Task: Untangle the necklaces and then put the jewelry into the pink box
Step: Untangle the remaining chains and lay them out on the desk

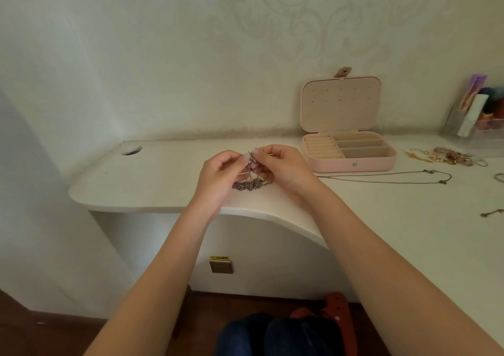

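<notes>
A tangled clump of necklaces [252,183] is pinched at its top by the left hand [221,173] and right hand [281,167], its bulk resting on the white counter [152,181]. To the right, the pink box [351,162] lies open, its visible compartments holding nothing. A loose chain necklace [387,177] lies before it. The yellow label [219,258] below is unreadable.

Both bare forearms reach forward from the bottom corners and converge toward the middle. The left hand [218,175] is raised, wrist bent a little, fingers curled in with thumb and fingertips pinching together. The right hand [281,170] mirrors it, back of the hand up, fingers curled and pinching right against the left's fingertips. The two hands meet tip to tip, nails showing pale. Exactly which fingers do the pinching is hard to make out at this size.
</notes>
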Action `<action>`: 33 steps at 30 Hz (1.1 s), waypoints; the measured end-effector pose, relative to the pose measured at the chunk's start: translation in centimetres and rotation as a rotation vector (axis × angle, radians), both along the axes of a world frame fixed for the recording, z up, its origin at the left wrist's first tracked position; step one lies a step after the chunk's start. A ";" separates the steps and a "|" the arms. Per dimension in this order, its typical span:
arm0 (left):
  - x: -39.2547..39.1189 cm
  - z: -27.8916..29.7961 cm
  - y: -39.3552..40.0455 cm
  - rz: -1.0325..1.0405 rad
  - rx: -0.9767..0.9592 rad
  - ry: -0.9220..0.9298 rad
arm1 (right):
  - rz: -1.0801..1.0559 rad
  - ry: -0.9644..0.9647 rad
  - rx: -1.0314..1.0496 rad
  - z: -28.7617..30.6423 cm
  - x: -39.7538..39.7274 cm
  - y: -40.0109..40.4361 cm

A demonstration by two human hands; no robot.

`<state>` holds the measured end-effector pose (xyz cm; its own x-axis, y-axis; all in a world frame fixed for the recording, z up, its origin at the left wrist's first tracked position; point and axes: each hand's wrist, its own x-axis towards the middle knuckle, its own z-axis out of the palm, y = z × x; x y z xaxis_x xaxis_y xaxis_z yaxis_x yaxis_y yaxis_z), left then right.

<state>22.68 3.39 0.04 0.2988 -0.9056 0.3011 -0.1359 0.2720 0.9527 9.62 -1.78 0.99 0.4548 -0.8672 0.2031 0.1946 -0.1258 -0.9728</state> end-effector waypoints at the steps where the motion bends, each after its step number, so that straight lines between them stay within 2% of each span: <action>1: -0.1 0.0 0.0 0.000 -0.001 0.005 | -0.002 0.000 -0.003 0.0 0.0 -0.1; 6: 0.1 0.0 -0.1 0.001 -0.006 0.099 | 0.048 0.046 -0.023 -0.2 -0.1 -0.2; 10: 0.2 -0.1 -0.3 -0.020 0.003 0.107 | 0.048 0.074 -0.028 -0.1 -0.1 0.1; 20: 0.0 0.1 -0.2 0.022 0.045 0.007 | 0.057 0.103 -0.014 0.2 -0.3 0.2; 25: 0.0 0.5 -0.2 0.015 0.060 0.106 | 0.056 0.033 0.114 0.9 -0.4 0.2; 33: -0.4 0.3 0.1 0.018 0.060 -0.087 | 0.081 -0.160 0.177 1.6 -0.8 0.1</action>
